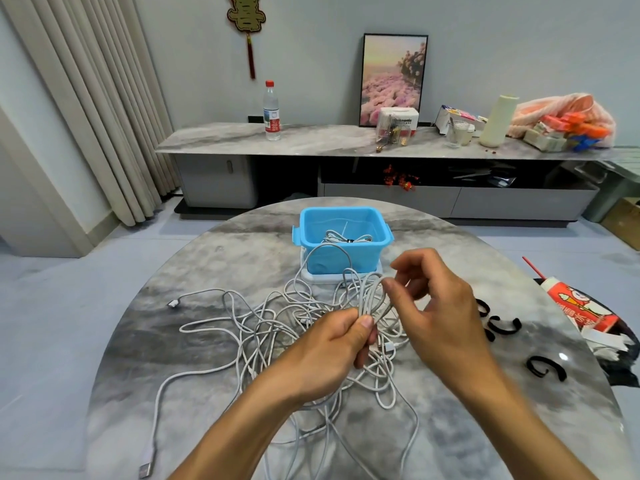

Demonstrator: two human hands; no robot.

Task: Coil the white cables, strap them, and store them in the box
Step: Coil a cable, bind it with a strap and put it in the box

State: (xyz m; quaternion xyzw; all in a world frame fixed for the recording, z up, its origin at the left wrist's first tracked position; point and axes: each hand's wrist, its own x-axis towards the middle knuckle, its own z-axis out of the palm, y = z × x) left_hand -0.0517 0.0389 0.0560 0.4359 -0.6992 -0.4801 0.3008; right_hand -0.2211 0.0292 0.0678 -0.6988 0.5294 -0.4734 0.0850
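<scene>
Head view — thin white cables (263, 327), looped.

Two bare forearms enter from bottom edge. Left hand (332, 351) and right hand (440, 306) ungloved. Short trimmed nails. Sleeves out of view.

Cables clog the middle!
Tangle (277, 327) fills table (450, 427) centre; box (341, 237) behind, straps (502, 327) right; near-right clear.
</scene>
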